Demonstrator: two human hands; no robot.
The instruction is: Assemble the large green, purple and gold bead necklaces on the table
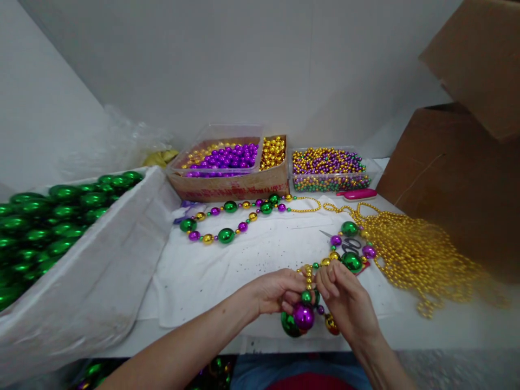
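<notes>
My left hand [278, 291] and my right hand [348, 303] meet at the table's front edge, both pinched on a bead necklace [309, 276] of gold, green and purple beads. Large purple and green balls [303, 317] hang from the strand below my fingers. The strand runs up and right past a green ball [351, 261] over a pair of scissors [350, 245]. A second strung necklace [226, 219] lies on the white cloth [227, 265] further back.
A white box of green balls [44, 227] fills the left. A cardboard tray with purple and gold beads [231, 160] and a clear tub of small mixed beads [329, 168] stand at the back. Gold bead strands [422, 254] pile up right, beside cardboard boxes [459, 168]. A pink tool [359, 194] lies near the tub.
</notes>
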